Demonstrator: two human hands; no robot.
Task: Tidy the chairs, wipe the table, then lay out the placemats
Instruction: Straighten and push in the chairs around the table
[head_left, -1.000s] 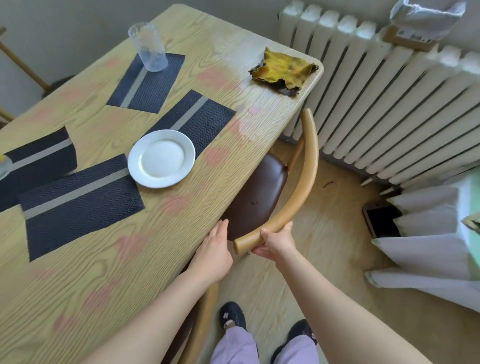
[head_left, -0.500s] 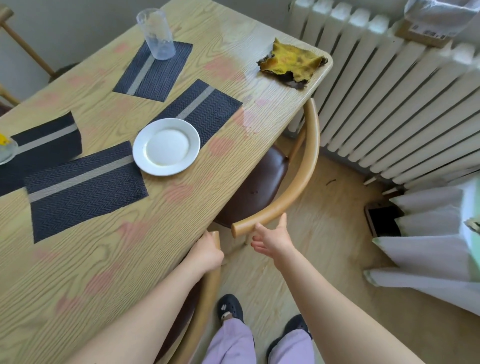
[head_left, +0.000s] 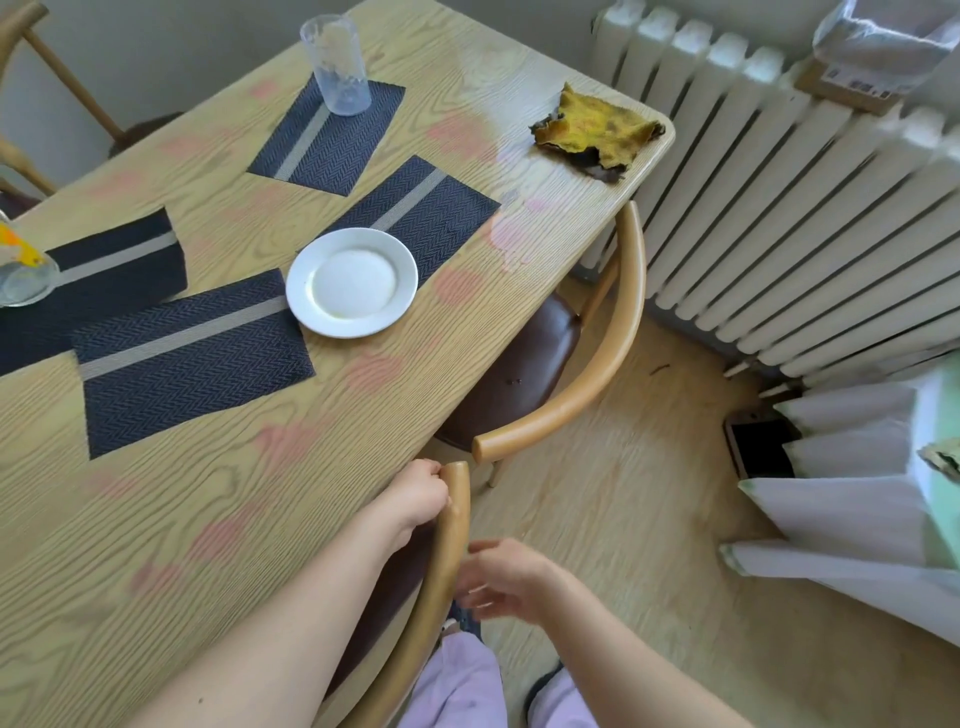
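Curling our left hand (head_left: 415, 501) round the top of the chair rail (head_left: 444, 564), we hold our right hand (head_left: 501, 579) loose and empty just right of its down-frame length.

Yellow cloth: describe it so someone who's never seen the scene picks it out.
Take the wooden table and follow it to the rounded corner nearest the white radiator. The yellow cloth lies crumpled right at that corner, with dark stained edges. Its neighbours are flat dark placemats, a white plate and a clear tumbler.
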